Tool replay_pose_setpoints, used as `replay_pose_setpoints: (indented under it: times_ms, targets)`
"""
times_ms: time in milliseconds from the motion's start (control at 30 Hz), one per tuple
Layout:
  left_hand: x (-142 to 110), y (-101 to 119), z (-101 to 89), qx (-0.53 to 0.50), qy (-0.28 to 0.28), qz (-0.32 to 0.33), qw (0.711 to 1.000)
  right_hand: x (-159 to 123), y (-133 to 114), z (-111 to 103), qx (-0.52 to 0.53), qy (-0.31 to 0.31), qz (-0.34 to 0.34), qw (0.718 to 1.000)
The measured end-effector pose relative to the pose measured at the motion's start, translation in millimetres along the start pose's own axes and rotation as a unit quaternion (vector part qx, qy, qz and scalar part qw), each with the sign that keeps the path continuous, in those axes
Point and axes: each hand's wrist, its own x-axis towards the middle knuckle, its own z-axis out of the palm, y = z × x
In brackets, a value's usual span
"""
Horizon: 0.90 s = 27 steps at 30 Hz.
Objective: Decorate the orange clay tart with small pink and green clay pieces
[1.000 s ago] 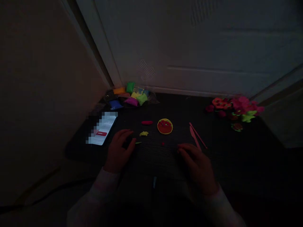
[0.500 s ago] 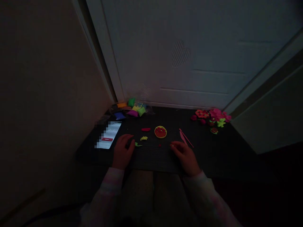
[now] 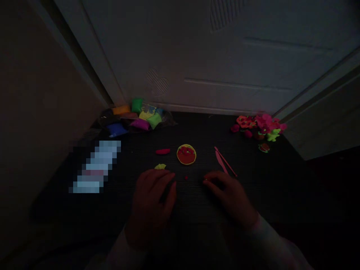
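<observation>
My left hand (image 3: 153,198) hovers low over the dark table, thumb and fingers apart, with nothing seen between them. Just beyond its knuckles lies a yellow clay piece (image 3: 160,166). My right hand (image 3: 229,195) pinches a tiny yellow-green bit of clay (image 3: 206,179) between thumb and fingertip. Between the hands rests a small red clay ball (image 3: 186,177). Behind it sits a round clay pizza (image 3: 186,157) with a yellow rim, a red surface and small red and green bits toward its far side. A red clay roll (image 3: 162,152) lies left of the pizza.
Pink modelling tools (image 3: 222,161) lie beyond my right hand. A lit phone (image 3: 98,165), partly blurred out, is at the left. Bags of coloured clay (image 3: 140,123) are heaped at the back left. Clay flowers and figures (image 3: 264,123) stand at the back right, near a white door (image 3: 180,45).
My left hand has moved right, toward the red ball, and covers the green clay strip that showed beside it. My right hand stays pinched near the same spot. The head view has shifted.
</observation>
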Motion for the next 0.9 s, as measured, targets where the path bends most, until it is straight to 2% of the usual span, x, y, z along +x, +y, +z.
replay_pose_setpoints:
  times_ms: [133, 233, 500, 600, 733, 900]
  targets:
    - [2, 12, 20.2, -0.005, -0.052, -0.004, 0.999, 4, 7, 0, -0.093, -0.003, -0.084, 0.992]
    - [1, 11, 25.7, -0.001, -0.072, -0.008, 0.997, 3, 11, 3, -0.181, 0.006, -0.139, 0.974]
    - [1, 7, 22.5, -0.004, -0.092, 0.001, 0.996, -8, 14, -7, -0.275, 0.015, -0.133, 0.952]
    - [1, 9, 23.3, -0.006, -0.093, -0.024, 0.995, -12, 14, -11, -0.335, 0.019, -0.155, 0.929]
    - [1, 10, 24.1, -0.014, -0.098, -0.024, 0.995, -13, 12, -10, -0.409, -0.018, -0.183, 0.894]
    - [-3, 9, 24.5, -0.009, -0.090, -0.040, 0.995, -11, 15, -12, -0.448, -0.010, -0.170, 0.877]
